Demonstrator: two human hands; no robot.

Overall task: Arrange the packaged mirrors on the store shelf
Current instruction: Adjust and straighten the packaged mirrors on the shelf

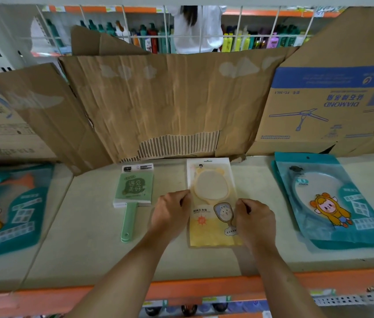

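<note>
A yellow packaged hand mirror (pixel 211 203) lies flat in the middle of the cream shelf (pixel 85 237). My left hand (pixel 172 214) pinches its left edge and my right hand (pixel 256 220) pinches its right edge, fingers curled. Left of it lies a green hand mirror (pixel 133 193) with a card sleeve, handle pointing toward me. A stack of teal mirror packs (pixel 333 203) with a cartoon figure lies at the right, and another teal pack (pixel 7 214) lies at the left.
Torn brown cardboard (pixel 170 104) stands along the back of the shelf, with a printed fan box (pixel 328 106) at the right. The shelf's orange front edge (pixel 181 292) runs below my arms. Behind the wire grid a person in white (pixel 195 28) stands by bottles.
</note>
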